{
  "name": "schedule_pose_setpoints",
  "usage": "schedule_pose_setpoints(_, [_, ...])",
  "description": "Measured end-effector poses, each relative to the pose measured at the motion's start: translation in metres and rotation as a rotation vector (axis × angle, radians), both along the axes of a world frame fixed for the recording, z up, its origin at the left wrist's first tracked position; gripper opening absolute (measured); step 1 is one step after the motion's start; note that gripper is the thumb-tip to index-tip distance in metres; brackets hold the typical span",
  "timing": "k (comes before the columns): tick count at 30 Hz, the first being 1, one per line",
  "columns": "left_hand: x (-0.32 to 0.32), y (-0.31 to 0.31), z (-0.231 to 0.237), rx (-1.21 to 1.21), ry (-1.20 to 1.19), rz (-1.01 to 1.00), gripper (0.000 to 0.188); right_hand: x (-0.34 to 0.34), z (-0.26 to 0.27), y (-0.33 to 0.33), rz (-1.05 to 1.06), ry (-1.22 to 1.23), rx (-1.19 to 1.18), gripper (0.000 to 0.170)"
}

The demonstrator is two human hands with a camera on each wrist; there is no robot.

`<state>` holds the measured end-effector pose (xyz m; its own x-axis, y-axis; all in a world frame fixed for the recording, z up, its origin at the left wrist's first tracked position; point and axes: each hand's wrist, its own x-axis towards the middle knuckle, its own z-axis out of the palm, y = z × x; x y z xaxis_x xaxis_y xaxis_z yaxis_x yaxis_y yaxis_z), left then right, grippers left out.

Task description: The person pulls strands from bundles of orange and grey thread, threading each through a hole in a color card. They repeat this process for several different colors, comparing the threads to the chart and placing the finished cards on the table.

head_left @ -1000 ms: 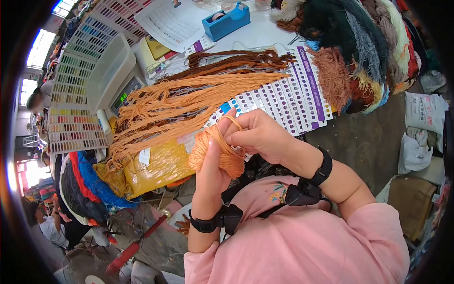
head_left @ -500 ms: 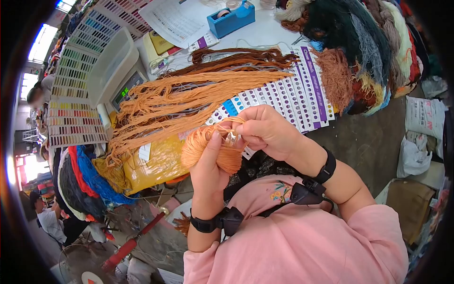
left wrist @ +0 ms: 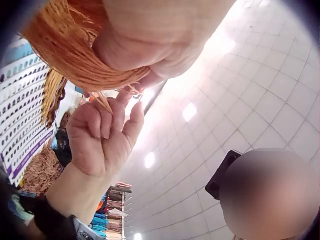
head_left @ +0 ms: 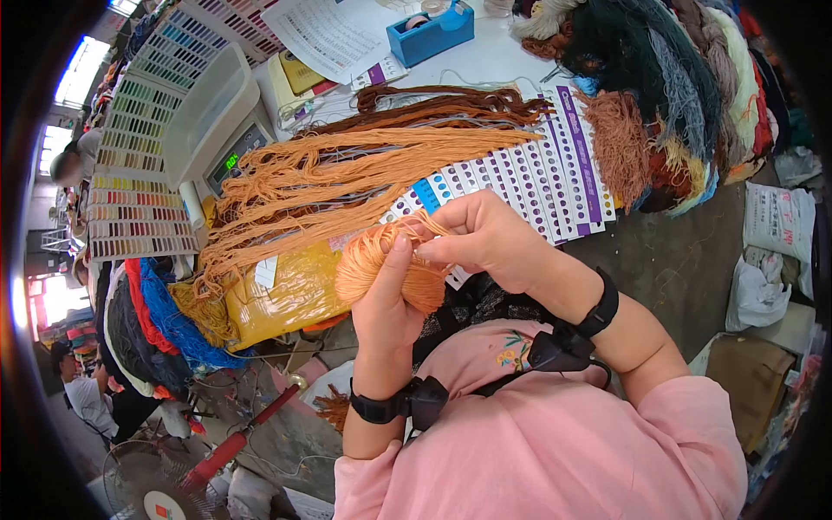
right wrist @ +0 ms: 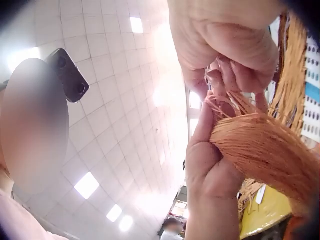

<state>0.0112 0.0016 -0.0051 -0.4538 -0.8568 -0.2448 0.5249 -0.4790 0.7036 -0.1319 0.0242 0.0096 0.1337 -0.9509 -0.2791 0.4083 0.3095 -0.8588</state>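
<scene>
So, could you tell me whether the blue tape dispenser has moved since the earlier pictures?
No, the blue tape dispenser sits in the same spot beside the printed sheet; the head view itself shifted slightly.

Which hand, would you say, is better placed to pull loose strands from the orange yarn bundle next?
Probably the right hand: its fingers pinch the loose strands, while the left hand grips the orange yarn bundle.

Head view: bright windows (head_left: pixel 82 71) at 10 o'clock; white tabletop (head_left: pixel 498 56) toward 12–1. Grey floor (head_left: pixel 672 273), scuffed, at 3; brown carton (head_left: pixel 750 386) at 4; round caged fan (head_left: pixel 152 485), red stem, near 8. Left wrist view: pale tiled ceiling (left wrist: pixel 265 100) at 3. Right wrist view: square light panels (right wrist: pixel 86 185) at 7–8, glare strong toward 12.
</scene>
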Motion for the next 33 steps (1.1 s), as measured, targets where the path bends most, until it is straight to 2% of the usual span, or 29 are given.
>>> schedule_pose_setpoints(5, [0.0, 0.001, 0.006, 0.013, -0.025, 0.02, 0.022, 0.002, -0.008, 0.001, -0.073, -0.102, -0.053, 0.013])
schedule_pose_setpoints(11, [0.004, -0.001, 0.0, -0.01, 0.062, -0.082, 0.042, -0.007, -0.015, 0.003, -0.072, -0.443, 0.046, 0.009])
schedule_pose_setpoints(14, [0.004, -0.002, -0.004, -0.024, 0.188, -0.141, 0.046, -0.006, -0.01, 0.002, -0.059, -0.34, 0.093, 0.011])
schedule_pose_setpoints(20, [0.005, -0.001, 0.0, -0.001, 0.134, -0.133, 0.047, 0.006, 0.001, -0.001, -0.04, 0.007, 0.054, 0.012])
schedule_pose_setpoints(23, [0.002, 0.0, 0.001, -0.031, 0.123, -0.156, 0.047, 0.008, 0.01, -0.002, -0.052, -0.051, 0.032, 0.008])
schedule_pose_setpoints(29, [-0.003, 0.0, 0.008, 0.019, 0.112, -0.104, 0.048, 0.006, 0.001, -0.002, -0.049, -0.067, 0.092, 0.009])
schedule_pose_setpoints(33, [-0.004, -0.001, 0.007, 0.071, 0.12, -0.101, 0.037, 0.006, -0.002, -0.002, -0.074, -0.076, 0.068, 0.01])
